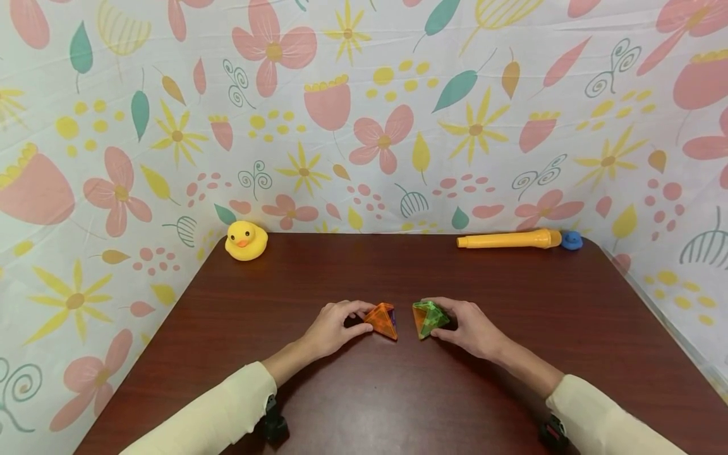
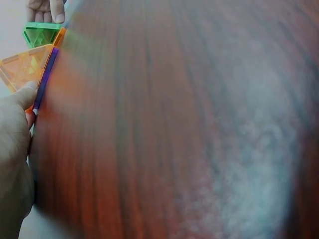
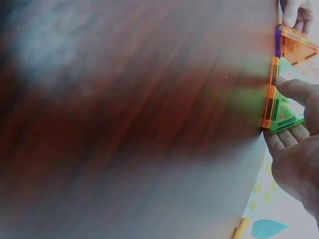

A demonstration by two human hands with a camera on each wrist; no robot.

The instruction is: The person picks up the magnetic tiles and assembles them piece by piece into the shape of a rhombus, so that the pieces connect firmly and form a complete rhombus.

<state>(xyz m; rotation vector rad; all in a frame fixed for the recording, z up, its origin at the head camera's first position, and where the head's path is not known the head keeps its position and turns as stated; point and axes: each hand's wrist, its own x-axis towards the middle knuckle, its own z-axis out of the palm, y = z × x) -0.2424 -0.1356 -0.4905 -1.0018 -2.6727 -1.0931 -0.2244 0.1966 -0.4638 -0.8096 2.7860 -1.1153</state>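
Note:
Two small pyramids built of see-through triangular magnetic tiles stand near the middle of the table, a narrow gap between them in the head view. My left hand (image 1: 332, 327) grips the orange pyramid (image 1: 381, 320), thumb at the front and fingers behind. Its inner side is a purple tile (image 2: 46, 79), seen in the left wrist view. From the right, my right hand (image 1: 469, 327) pinches the green pyramid (image 1: 433, 316) between thumb and fingers. One face of that pyramid is an orange tile (image 3: 270, 94), turned toward the other pyramid.
A yellow rubber duck (image 1: 246, 241) sits at the table's back left corner. Along the back right edge lie a yellow toy microphone (image 1: 506, 239) and a small blue duck-like toy (image 1: 571, 240). Behind the dark wooden table (image 1: 375, 404) hangs a flower-patterned cloth (image 1: 341, 151).

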